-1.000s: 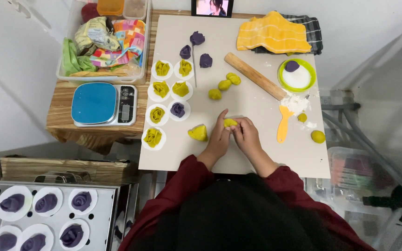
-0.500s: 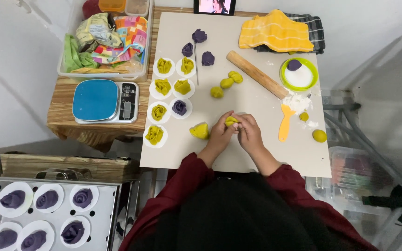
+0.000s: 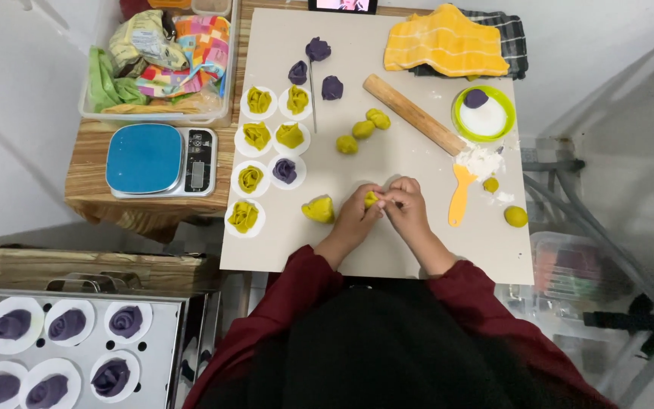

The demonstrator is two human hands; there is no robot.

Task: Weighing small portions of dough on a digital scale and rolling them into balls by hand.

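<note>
A large pale work board (image 3: 418,257) is laid over the table, and most of the items are set on it. To the left, a steel steaming tray (image 3: 164,333) is seen near the viewer, loaded with purple dough roses (image 3: 66,324) on white paper rounds. Farther left and beyond it, a clear plastic bin (image 3: 157,113) of packets and a blue kitchen scale (image 3: 162,160) are placed on a wooden side table (image 3: 88,189). At the far edge of the board a yellow cloth (image 3: 446,42) is spread, with a wooden rolling pin (image 3: 413,113) lying diagonally nearer the middle. A green-rimmed bowl (image 3: 484,113) of flour is set at the far right, and an orange scraper (image 3: 460,195) is laid just near of it. Finished yellow dough roses (image 3: 257,101) on paper rounds are ranked along the board's left side. Plain yellow dough balls (image 3: 362,129) are grouped at the centre. A shaped yellow dough lump (image 3: 319,209) rests just left of the hands. The left hand (image 3: 355,214) and right hand (image 3: 405,204) are brought together near the board's middle, and both are pinched on a small yellow dough piece (image 3: 372,199) held between the fingertips.
</note>
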